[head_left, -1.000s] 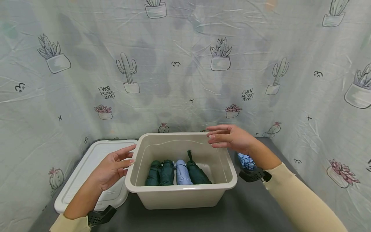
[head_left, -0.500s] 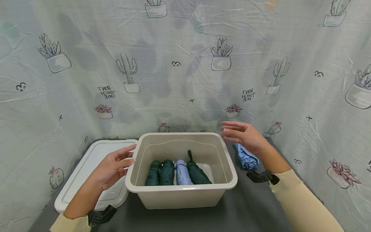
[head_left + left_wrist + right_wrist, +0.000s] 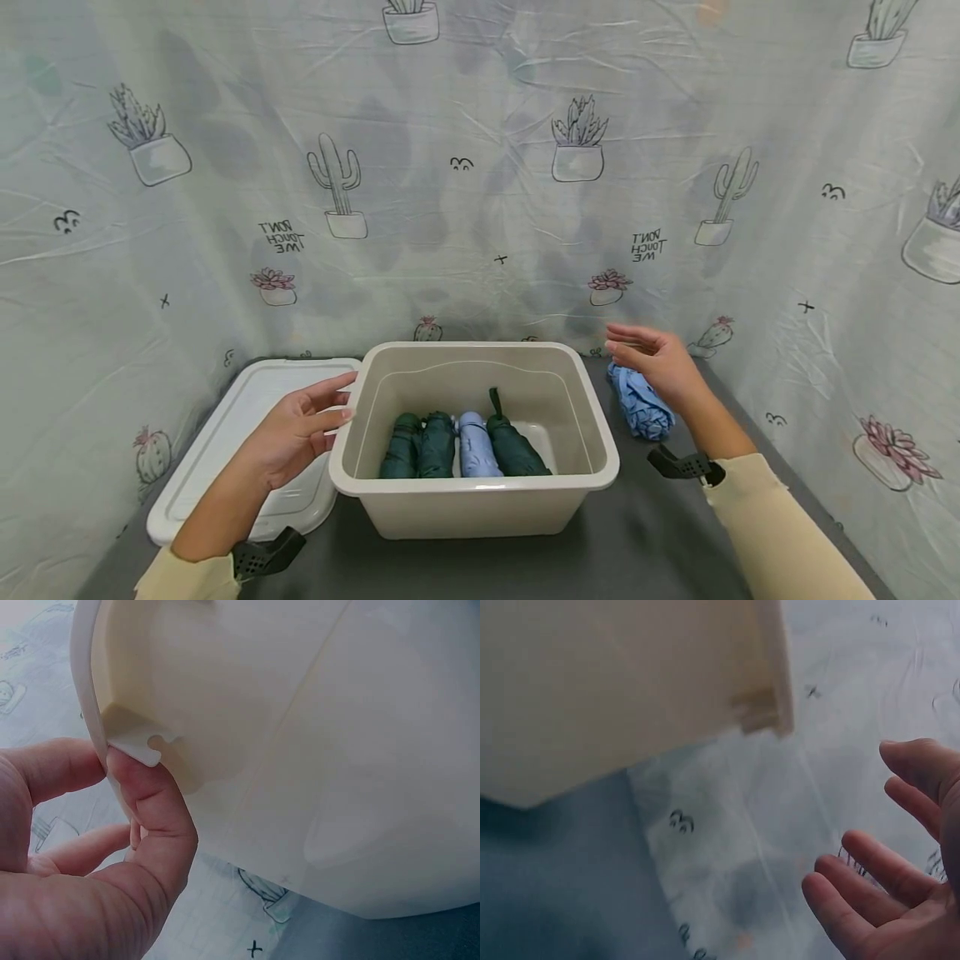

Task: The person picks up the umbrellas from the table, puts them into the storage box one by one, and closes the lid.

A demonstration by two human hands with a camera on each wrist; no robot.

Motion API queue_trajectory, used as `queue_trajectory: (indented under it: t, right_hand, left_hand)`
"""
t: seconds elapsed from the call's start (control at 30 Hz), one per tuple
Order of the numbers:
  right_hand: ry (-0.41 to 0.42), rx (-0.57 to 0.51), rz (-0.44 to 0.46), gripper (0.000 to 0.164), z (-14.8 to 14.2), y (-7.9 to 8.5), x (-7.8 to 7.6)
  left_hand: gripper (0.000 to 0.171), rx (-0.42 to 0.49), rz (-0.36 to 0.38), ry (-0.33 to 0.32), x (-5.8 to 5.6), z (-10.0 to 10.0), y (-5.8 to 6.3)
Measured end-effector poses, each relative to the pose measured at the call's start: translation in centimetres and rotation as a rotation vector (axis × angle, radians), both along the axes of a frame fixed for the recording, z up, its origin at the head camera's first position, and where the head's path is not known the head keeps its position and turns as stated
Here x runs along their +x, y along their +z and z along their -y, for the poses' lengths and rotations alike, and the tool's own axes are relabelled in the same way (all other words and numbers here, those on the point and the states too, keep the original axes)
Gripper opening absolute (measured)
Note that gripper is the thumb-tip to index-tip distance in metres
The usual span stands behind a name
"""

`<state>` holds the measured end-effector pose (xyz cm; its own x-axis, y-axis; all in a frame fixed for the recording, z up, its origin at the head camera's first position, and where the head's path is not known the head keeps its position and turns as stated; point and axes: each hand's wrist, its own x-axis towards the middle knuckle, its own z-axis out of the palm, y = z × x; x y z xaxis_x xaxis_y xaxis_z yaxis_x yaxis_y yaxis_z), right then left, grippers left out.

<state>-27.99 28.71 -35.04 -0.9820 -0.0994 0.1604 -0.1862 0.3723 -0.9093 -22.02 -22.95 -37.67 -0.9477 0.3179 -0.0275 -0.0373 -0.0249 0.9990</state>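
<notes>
A beige plastic bin (image 3: 472, 510) stands in the middle of the head view. My left hand (image 3: 288, 429) holds its left rim, and in the left wrist view the thumb (image 3: 154, 802) bends up under the lip. Inside lie two dark green rolled fabric bundles (image 3: 437, 446), a light blue one (image 3: 477, 446) and a dark green one with a loop (image 3: 517, 446), side by side. My right hand (image 3: 660, 362) hovers right of the bin over a crumpled blue fabric bundle (image 3: 642, 408), partly covering it. Its fingers are spread loosely, nothing between them.
A white lid (image 3: 292, 500) lies flat to the left of the bin, partly under the left forearm. The table top (image 3: 622, 542) is dark grey. A cactus-print curtain (image 3: 420, 267) surrounds the back and sides.
My right hand has moved right, from over the bin's right back rim to above the blue fabric bundle, which shows more now. The left hand stays on the rim.
</notes>
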Motion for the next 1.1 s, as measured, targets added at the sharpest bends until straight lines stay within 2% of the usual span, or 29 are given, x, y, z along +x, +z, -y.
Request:
queue_trajectory:
  t: [0.17, 0.4, 0.63, 0.77, 0.97, 1.1]
  right_hand:
    - [-0.077, 0.094, 0.002, 0.061, -1.3, -1.4, -0.3]
    - [-0.154, 0.111, 0.045, 0.063, -3.1, -3.4, -1.0]
    - [-0.182, 0.15, 0.107, 0.06, -4.7, -5.2, -1.4]
    - [-0.188, 0.158, 0.146, 0.065, -5.5, -6.0, -1.7]
    - [-0.177, 0.183, 0.206, 0.06, -6.5, -7.2, -2.6]
    - [-0.159, 0.2, 0.238, 0.062, -6.9, -7.9, -3.2]
  left_hand:
    - [0.073, -0.016, -0.006, 0.006, 0.0, 0.0, 0.0]
    - [0.073, -0.013, -0.013, 0.004, 0.1, 0.1, -0.1]
    - [0.073, -0.02, -0.019, 0.01, 0.1, 0.0, -0.2]
    - [0.073, -0.014, -0.014, 0.007, 0.0, 0.0, -0.1]
    - [0.073, 0.0, 0.001, 0.008, -0.1, 0.0, -0.2]
    - [0.072, 0.005, -0.002, 0.006, -0.1, 0.1, -0.3]
